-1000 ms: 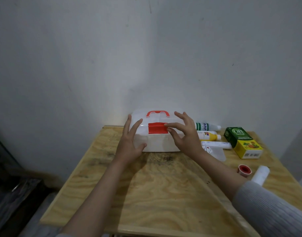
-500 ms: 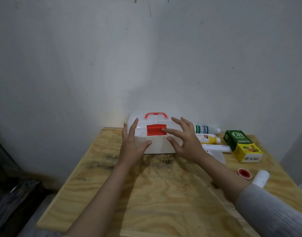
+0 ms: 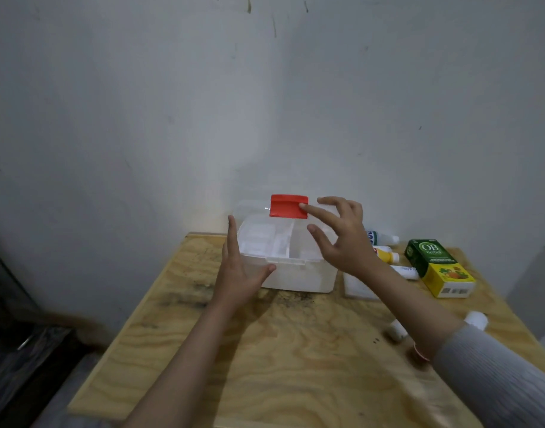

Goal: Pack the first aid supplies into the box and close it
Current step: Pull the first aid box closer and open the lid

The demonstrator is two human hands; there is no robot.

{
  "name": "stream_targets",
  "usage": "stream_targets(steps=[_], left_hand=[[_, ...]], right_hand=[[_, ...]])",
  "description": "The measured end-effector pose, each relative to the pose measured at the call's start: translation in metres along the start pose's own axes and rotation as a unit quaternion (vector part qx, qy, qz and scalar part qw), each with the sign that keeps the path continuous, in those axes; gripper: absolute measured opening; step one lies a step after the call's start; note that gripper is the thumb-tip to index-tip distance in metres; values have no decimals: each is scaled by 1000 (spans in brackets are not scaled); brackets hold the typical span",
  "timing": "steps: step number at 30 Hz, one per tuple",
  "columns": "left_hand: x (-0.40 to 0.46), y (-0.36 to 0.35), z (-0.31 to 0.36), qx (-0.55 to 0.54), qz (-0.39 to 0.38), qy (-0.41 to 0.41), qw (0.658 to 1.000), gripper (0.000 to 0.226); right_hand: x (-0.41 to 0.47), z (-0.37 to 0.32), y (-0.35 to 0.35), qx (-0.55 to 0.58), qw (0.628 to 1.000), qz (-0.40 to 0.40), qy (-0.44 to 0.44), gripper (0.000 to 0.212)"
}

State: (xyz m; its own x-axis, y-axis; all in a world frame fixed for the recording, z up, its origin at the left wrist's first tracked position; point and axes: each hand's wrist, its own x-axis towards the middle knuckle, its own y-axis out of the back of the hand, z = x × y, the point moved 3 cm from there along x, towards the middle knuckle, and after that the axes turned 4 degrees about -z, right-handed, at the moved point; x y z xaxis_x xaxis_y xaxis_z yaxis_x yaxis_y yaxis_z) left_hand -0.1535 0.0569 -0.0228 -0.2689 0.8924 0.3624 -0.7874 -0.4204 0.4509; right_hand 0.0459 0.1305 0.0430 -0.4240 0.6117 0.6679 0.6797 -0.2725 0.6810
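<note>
- Step in hand, as I judge it: opening the box (image 3: 288, 273), before any packing.
- The box sits at the far middle of the table (image 3: 295, 366), close to the wall.
- Its lid (image 3: 252, 208) is tipped up and back, with the red latch (image 3: 288, 206) at its top edge.
- Inside I see a clear tray with dividers; I can't tell if anything lies in it.
- My right hand (image 3: 345, 242) is at the lid, fingers spread, index tip touching the latch's right edge. It isn't clamped on anything, just pushing or steadying.
- My left hand (image 3: 237, 273) is flat against the box's left side, thumb on the front rim, fingers apart. It braces the box without holding it.
- The supplies lie outside, right of the box: a green-and-yellow carton (image 3: 438, 267), a green-capped bottle (image 3: 382, 237), a yellow bottle (image 3: 385, 254), a white tube (image 3: 405, 271) and a flat pack (image 3: 357, 287).
- A white roll (image 3: 476, 319) and some small blurred bits sit nearer my right sleeve.
- Next move, my guess: get the lid fully back so it stays open, then reach right for the closest supply.
- Left hand should keep the light box from sliding.
</note>
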Motion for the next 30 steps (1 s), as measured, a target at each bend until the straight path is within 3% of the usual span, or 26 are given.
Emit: stream_targets(steps=[5, 9, 12, 17, 23, 30], left_hand=[[-5, 3, -1, -3, -2, 8, 1000, 117], [-7, 3, -7, -3, 1, 22, 1000, 116], [-8, 1, -10, -1, 3, 25, 1000, 114], [-9, -3, -15, 15, 9, 30, 999, 102], [-9, -3, -18, 0, 8, 46, 999, 100], [-12, -6, -15, -20, 30, 31, 999, 95]], right_hand=[[34, 5, 16, 93, 994, 50, -36, 31], [57, 18, 26, 162, 972, 128, -117, 15], [64, 22, 26, 168, 962, 150, -156, 17], [64, 22, 19, 142, 971, 120, -150, 33], [61, 27, 16, 115, 982, 18, -151, 54], [51, 34, 42, 86, 987, -36, -129, 55]])
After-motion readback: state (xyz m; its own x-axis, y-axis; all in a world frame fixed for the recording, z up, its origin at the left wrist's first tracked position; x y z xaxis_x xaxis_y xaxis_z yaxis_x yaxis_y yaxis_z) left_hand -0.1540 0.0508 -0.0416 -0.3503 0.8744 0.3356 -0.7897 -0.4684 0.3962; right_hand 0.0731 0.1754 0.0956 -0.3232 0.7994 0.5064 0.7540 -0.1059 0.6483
